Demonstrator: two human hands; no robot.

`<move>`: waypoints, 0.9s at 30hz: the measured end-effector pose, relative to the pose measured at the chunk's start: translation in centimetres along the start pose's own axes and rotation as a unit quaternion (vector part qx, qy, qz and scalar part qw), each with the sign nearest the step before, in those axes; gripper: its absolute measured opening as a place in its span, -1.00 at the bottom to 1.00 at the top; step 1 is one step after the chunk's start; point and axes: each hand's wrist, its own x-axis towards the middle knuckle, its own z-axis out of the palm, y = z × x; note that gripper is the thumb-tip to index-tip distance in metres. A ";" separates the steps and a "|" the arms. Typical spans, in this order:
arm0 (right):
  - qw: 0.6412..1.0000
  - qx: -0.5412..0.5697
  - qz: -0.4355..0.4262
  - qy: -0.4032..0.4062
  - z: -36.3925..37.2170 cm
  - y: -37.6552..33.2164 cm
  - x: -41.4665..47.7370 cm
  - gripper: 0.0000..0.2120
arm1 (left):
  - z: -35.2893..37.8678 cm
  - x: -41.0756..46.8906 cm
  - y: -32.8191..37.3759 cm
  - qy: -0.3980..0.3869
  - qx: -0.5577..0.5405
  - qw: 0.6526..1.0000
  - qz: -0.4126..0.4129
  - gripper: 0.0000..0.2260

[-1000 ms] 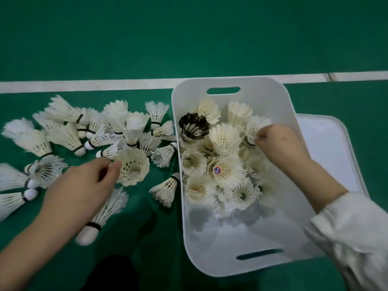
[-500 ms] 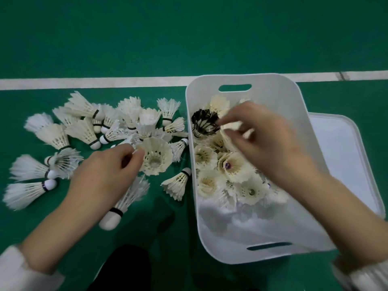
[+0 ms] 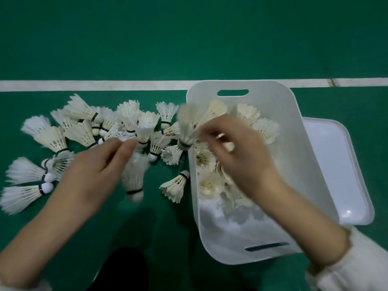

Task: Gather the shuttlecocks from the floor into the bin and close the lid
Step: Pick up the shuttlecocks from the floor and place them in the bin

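R grip [image 3: 237, 156] pinches shuttlecock [image 3: 188, 127] over bin [image 3: 273, 97] rim.

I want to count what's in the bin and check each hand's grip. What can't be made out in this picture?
Head view only:
- Shuttlecocks under the right hand in the bin: covered by hand and forearm, so no full count.
- Right hand's grip: motion-blurred; a blurred shuttlecock sits at its fingertips.
- Left hand: blurred, hides what lies under its fingers.
- Lid: partly behind the bin.
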 end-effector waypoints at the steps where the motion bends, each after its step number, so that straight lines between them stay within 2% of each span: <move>1: 0.998 0.010 0.034 0.043 -1.7 0.7 0.2 -0.90 | -0.1 0.1 -0.3 0.004 0.003 1.000 0.008 -0.48; 4: 0.980 -0.003 0.115 0.163 -6.3 3.6 0.1 -0.92 | 0.3 0.5 -1.9 -0.002 0.055 0.998 0.041 -0.69; 6: 0.969 -0.055 0.163 0.178 -7.8 5.6 -0.2 -0.91 | 0.7 0.6 -3.0 -0.020 0.080 0.994 0.072 -0.82; 8: 0.962 -0.128 0.192 0.145 -7.7 7.6 -0.4 -0.88 | 1.1 0.5 -3.4 -0.023 0.089 0.991 0.101 -0.92; 11: 0.955 -0.207 0.201 0.075 -6.0 10.7 -0.4 -0.85 | 1.4 0.2 -2.9 -0.012 0.112 0.986 0.127 -0.97; 14: 0.946 -0.256 0.201 0.010 -4.6 12.6 -0.4 -0.84 | 1.8 0.0 -2.6 0.002 0.123 0.979 0.159 -0.85; 17: 0.939 -0.281 0.197 -0.003 -4.3 13.0 -0.1 -0.81 | 1.9 -0.1 -2.3 0.013 0.118 0.977 0.175 -0.75; 22: 0.939 -0.272 0.208 -0.011 -5.1 10.5 -0.1 -0.70 | 1.7 0.1 -1.4 0.038 0.112 0.973 0.197 -0.77; 25: 0.972 -0.187 0.138 0.019 -5.2 6.7 -0.5 -0.72 | 1.8 0.6 0.3 0.056 0.115 0.960 0.248 -0.79; 27: 0.992 -0.101 0.073 -0.011 -4.7 3.7 -0.7 -0.70 | 1.9 0.8 1.6 0.048 0.107 0.954 0.274 -0.79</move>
